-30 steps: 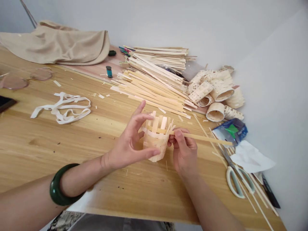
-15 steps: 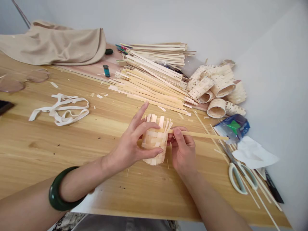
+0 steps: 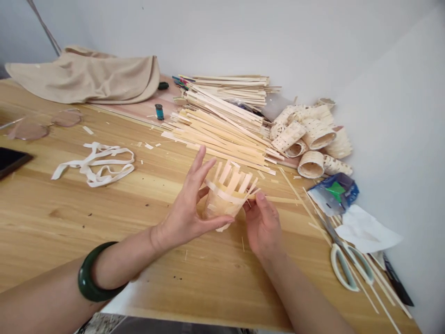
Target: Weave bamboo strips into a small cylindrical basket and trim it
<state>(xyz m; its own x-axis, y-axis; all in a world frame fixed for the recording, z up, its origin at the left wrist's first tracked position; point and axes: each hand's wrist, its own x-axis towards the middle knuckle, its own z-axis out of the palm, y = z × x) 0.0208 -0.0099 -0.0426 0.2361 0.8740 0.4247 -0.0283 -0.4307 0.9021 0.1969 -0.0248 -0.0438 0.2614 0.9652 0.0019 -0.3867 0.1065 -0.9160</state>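
A small woven basket (image 3: 222, 199) of pale flat strips stands tilted above the table, its loose strip ends sticking up around the rim. My left hand (image 3: 189, 199) grips it from the left, thumb low across its front and some fingers hidden behind; the upper fingers are raised. At the basket's right side, my right hand (image 3: 264, 220) pinches a long yellowish weaving strip (image 3: 285, 200) between thumb and fingers. One end of this strip runs into the basket near the rim, and the other points out to the right.
Behind lie piles of flat strips (image 3: 222, 134), with several finished woven tubes (image 3: 311, 163) at the right. White-handled scissors (image 3: 347, 260), a blue packet (image 3: 335, 190) and white paper (image 3: 368, 229) lie right. A white ribbon (image 3: 100, 162), glasses (image 3: 66, 118) and phone (image 3: 14, 160) lie left.
The basket has tilted and turned, and a white band now shows below its rim. My left fingers have lifted off the strip; less of the strip extends right of my right hand.
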